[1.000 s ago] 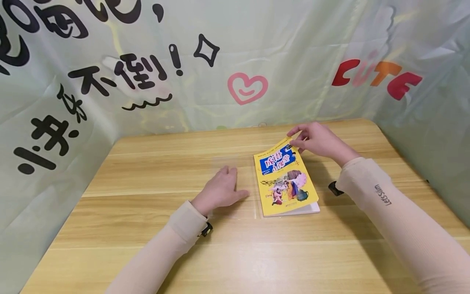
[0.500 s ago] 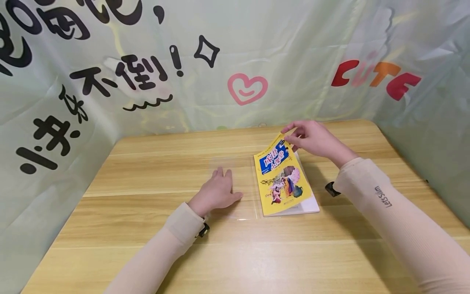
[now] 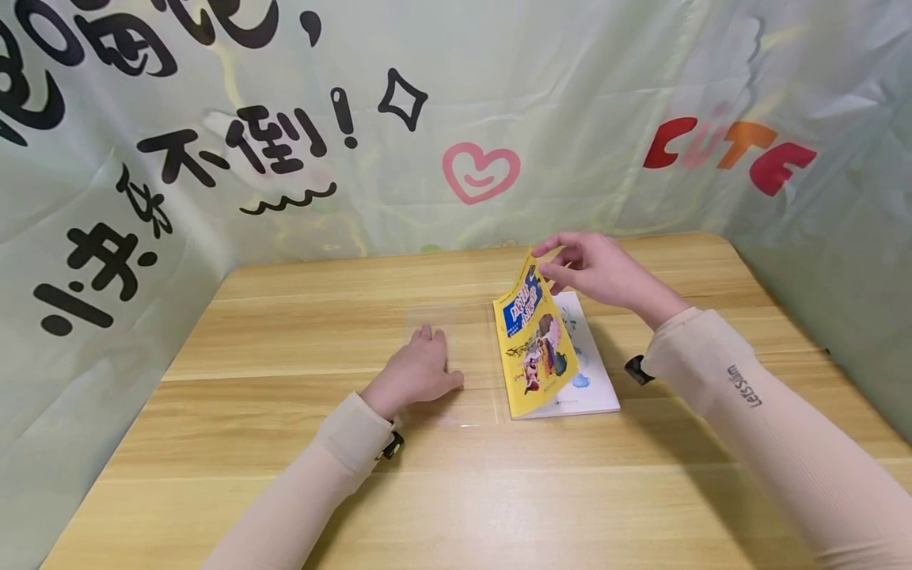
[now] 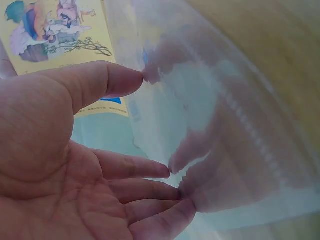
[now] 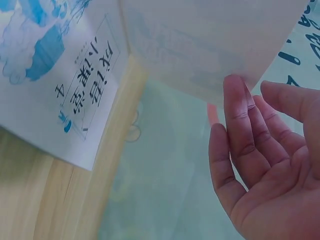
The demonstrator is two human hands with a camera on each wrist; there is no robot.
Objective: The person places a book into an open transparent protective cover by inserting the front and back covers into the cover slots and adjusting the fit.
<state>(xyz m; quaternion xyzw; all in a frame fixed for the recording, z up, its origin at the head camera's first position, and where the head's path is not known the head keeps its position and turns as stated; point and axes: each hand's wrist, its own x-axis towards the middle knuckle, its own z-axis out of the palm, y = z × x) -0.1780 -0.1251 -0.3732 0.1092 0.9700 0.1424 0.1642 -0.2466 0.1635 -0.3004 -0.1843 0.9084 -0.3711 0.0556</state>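
Fingers (image 3: 560, 239) of the right hand (image 3: 602, 271) pinch the far free corner of the front cover (image 3: 534, 348) of a yellow paperback book (image 3: 510, 372). The front cover stands raised and tilted, exposing the white title page (image 3: 597, 376) with its blue print. The paperback book lies on the wooden desk (image 3: 285, 443), at 3 o'clock from the left hand (image 3: 416, 370); the right hand is at its 1 o'clock. Left-hand fingers are extended, thumb spread, touching a clear plastic film (image 4: 240, 125). A printed fabric backdrop (image 3: 570, 103) hangs at 12 o'clock.
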